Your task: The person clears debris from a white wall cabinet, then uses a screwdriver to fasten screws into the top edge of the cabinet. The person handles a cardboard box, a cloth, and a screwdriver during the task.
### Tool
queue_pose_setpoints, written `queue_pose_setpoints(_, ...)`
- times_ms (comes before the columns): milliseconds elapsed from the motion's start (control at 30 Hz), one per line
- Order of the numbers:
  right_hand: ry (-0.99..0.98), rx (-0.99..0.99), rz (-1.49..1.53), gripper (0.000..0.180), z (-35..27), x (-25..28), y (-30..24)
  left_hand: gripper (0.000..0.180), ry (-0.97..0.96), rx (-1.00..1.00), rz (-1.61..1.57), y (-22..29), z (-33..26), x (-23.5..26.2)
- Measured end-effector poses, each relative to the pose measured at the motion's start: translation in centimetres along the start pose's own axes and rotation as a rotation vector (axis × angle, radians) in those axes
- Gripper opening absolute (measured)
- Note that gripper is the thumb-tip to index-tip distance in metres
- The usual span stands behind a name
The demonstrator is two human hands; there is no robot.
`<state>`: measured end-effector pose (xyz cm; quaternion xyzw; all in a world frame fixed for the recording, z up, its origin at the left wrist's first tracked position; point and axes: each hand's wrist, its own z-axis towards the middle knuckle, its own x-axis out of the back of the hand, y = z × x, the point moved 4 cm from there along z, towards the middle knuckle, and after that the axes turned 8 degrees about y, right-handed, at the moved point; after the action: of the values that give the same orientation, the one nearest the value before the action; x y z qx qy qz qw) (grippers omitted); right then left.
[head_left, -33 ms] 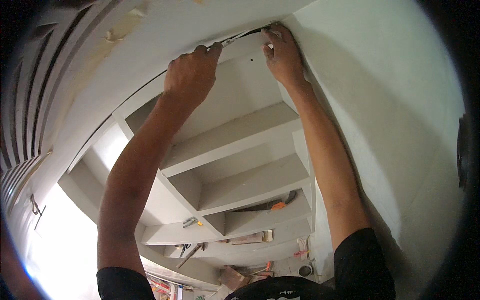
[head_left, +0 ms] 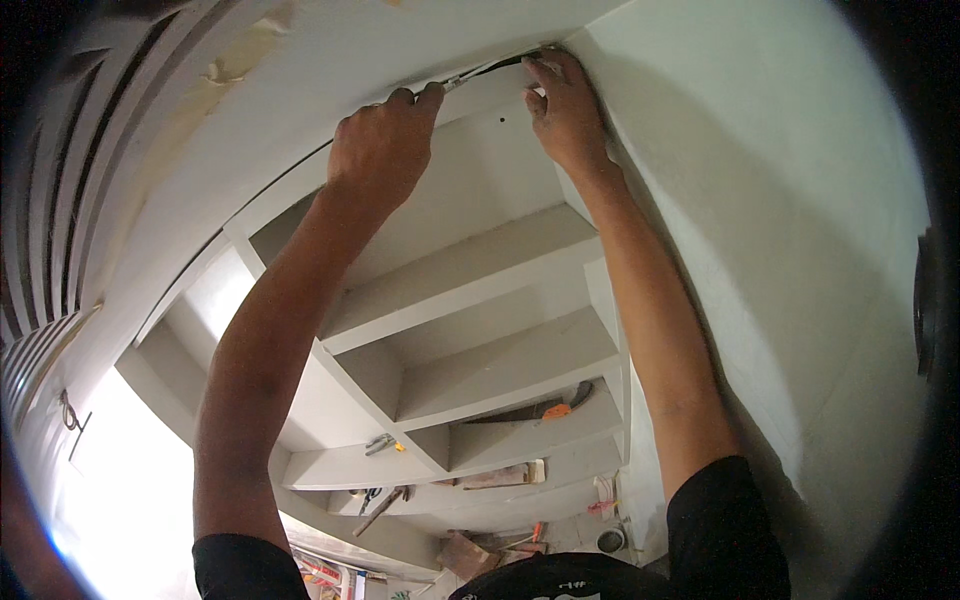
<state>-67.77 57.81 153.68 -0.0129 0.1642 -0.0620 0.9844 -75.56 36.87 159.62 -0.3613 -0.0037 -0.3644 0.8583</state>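
Both my arms reach up to the narrow dark gap between the top of a grey-white shelf unit and the ceiling. My left hand is closed around a slim tool with a pale metallic end, which points along the gap toward the corner. Its handle is hidden in my fist, so its exact kind does not show. At the corner by the wall, my right hand has its fingers stretched up against the top edge, with the thumb apart. Nothing is visible in that hand. A small dark hole marks the panel between my hands.
Lower shelves hold a handsaw with an orange-and-black handle, pliers and a hammer. A cup-like container stands far below. The pale wall runs close along my right arm. Slatted vents line the upper left.
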Motion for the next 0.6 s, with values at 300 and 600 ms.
queue_pose_setpoints(300, 0.111, -0.105, -0.048, 0.024, -1.2, 0.1, -0.2, 0.043, 0.020, -0.098, 0.037, 4.1, 3.6, -0.4)
queue_pose_setpoints(600, -0.167, -1.019, 0.862, 0.051, -0.6, -1.7, -4.6, 0.034, -0.003, -0.099, -0.034, 4.6, 4.6, -0.8)
